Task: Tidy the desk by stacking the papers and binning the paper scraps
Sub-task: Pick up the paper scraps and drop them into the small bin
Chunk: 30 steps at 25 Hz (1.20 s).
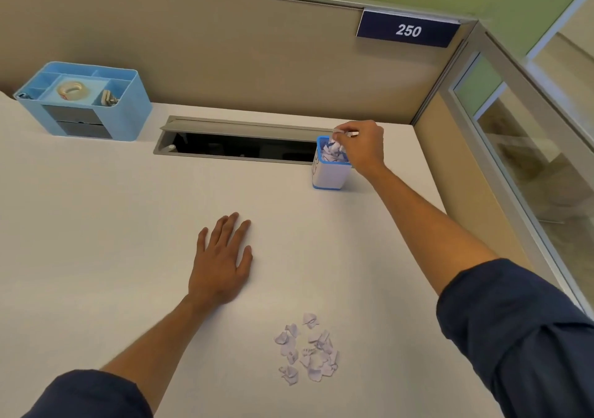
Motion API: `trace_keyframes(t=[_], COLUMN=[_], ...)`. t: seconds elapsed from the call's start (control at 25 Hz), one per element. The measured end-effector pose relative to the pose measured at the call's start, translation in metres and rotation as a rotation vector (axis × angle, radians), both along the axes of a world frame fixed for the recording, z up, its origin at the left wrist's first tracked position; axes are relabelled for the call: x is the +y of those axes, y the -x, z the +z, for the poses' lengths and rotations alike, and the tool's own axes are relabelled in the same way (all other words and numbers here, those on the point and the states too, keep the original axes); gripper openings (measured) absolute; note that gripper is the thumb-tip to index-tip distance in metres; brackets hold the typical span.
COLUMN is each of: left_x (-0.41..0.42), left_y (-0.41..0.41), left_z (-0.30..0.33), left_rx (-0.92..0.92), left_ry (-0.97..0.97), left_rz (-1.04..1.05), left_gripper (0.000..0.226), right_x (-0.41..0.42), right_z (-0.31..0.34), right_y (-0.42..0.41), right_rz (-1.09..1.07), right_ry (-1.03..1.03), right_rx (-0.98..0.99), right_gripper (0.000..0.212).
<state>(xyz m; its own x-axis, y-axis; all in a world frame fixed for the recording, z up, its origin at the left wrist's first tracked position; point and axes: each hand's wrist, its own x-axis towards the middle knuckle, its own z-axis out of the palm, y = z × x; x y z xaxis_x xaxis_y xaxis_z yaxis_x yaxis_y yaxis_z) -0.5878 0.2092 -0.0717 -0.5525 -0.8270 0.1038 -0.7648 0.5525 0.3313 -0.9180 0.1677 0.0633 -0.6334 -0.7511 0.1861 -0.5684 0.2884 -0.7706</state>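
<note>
An office cubicle: beige fabric partition panels (225, 48) wall in a white worktop (96, 224), and a dark blue number plate (407, 29) reading 250 hangs from the partition's top rail. A cable trough (244, 146) with its grey lid raised is set into the worktop, a blue desk organiser (84, 101) holds tape, and glazed screens (530, 147) stand on the right

The right hand (363, 146) covers the right side of the bin (329, 173). Interior of the cable tray opening (244, 149) is too dark to resolve. Both sleeves are cropped by the frame edge.
</note>
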Motion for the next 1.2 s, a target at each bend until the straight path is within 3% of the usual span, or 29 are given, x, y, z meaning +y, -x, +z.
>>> trace_keyframes(t=[0.24, 0.36, 0.68, 0.88, 1.2], left_x=[0.000, 0.001, 0.001, 0.001, 0.001], left_y=[0.000, 0.000, 0.000, 0.000, 0.000], left_z=[0.001, 0.001, 0.003, 0.002, 0.002], left_rx=[0.009, 0.013, 0.005, 0.005, 0.008], left_ry=[-0.009, -0.013, -0.013, -0.017, -0.016], left_rz=[0.000, 0.002, 0.001, 0.001, -0.002], left_gripper=[0.060, 0.060, 0.061, 0.061, 0.061], right_x=[-0.011, -0.014, -0.011, 0.009, 0.002], right_z=[0.020, 0.034, 0.046, 0.033, 0.023], right_y=[0.003, 0.005, 0.014, 0.020, 0.003], right_rz=[0.300, 0.377, 0.247, 0.235, 0.218], right_ry=[-0.428, -0.567, -0.541, -0.733, -0.659], right_rx=[0.391, 0.440, 0.550, 0.563, 0.527], right_gripper=[0.026, 0.030, 0.033, 0.029, 0.029])
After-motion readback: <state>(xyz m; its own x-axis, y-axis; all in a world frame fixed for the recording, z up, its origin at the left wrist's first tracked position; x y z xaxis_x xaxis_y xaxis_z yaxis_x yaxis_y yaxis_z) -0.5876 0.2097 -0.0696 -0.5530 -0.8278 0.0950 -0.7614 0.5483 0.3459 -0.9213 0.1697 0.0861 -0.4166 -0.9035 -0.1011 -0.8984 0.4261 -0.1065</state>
